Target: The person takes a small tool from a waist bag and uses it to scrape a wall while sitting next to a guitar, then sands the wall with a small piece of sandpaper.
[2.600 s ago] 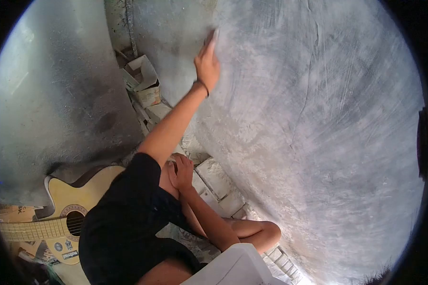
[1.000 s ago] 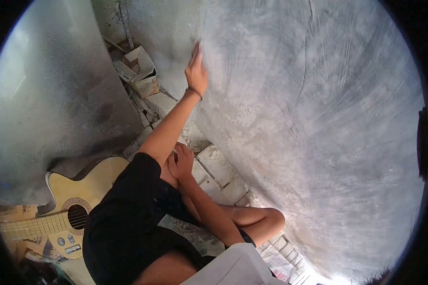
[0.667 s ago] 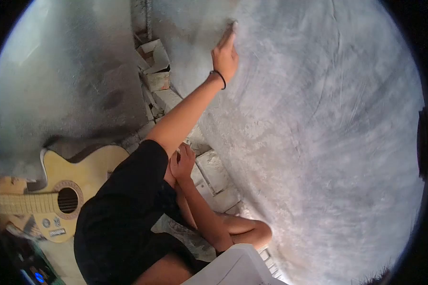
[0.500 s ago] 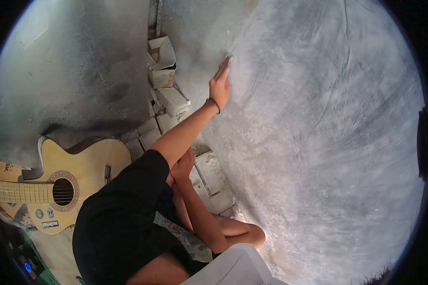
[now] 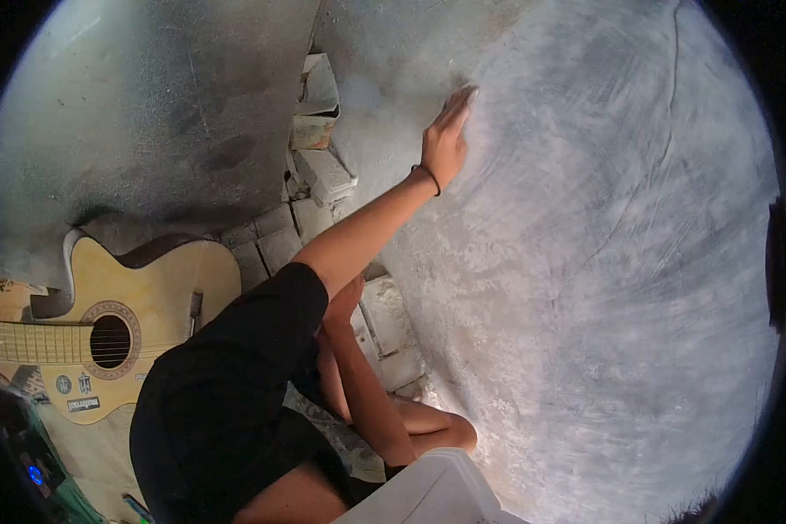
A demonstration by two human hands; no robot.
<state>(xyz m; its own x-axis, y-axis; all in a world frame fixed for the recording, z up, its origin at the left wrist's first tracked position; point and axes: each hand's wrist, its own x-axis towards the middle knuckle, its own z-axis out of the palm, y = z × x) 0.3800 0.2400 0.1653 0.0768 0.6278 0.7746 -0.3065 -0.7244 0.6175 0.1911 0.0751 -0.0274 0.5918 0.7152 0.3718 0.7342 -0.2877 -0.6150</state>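
Note:
My left hand (image 5: 445, 144) is raised against the whitish-grey wall surface (image 5: 585, 262), with a dark band around its wrist. Its fingers are stretched out and close together, the fingertips whitish. Nothing shows in it, though the palm side is hidden. Below, my right hand (image 5: 345, 304) is beside my bent leg, its fingers partly hidden behind my outstretched left arm. What it holds, if anything, does not show.
An acoustic guitar (image 5: 162, 297) lies at the left. Broken blocks (image 5: 323, 175) and pale bricks (image 5: 389, 314) line the wall's base. A dark grey surface (image 5: 148, 113) fills the upper left. Something white (image 5: 437, 493) juts in at the bottom.
My left hand has moved up and to the right in view along the wall, its fingers still stretched. The view has shifted slightly. My right hand stays by the leg.

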